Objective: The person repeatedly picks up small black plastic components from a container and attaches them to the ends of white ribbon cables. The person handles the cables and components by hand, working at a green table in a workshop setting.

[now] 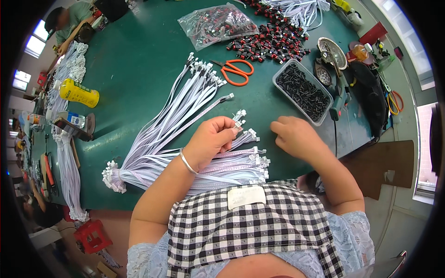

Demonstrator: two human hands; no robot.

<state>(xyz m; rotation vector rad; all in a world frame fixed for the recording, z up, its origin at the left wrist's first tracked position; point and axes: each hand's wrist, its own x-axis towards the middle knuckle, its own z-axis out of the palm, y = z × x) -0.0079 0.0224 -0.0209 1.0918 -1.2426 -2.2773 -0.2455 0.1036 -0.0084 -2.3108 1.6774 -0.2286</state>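
White plastic here: a small connector [238, 124] is pinched between the thumb and index finger of the left hand [208, 141], just above the table [125, 83]. The right hand [294, 134] is held apart, its fingers curled in; whether anything is gripped there cannot be told. White cables [162, 120] are fanned out around the left forearm, gathered at one end. Beyond them, orange-handled scissors [245, 71] are laid down, blades parted slightly.
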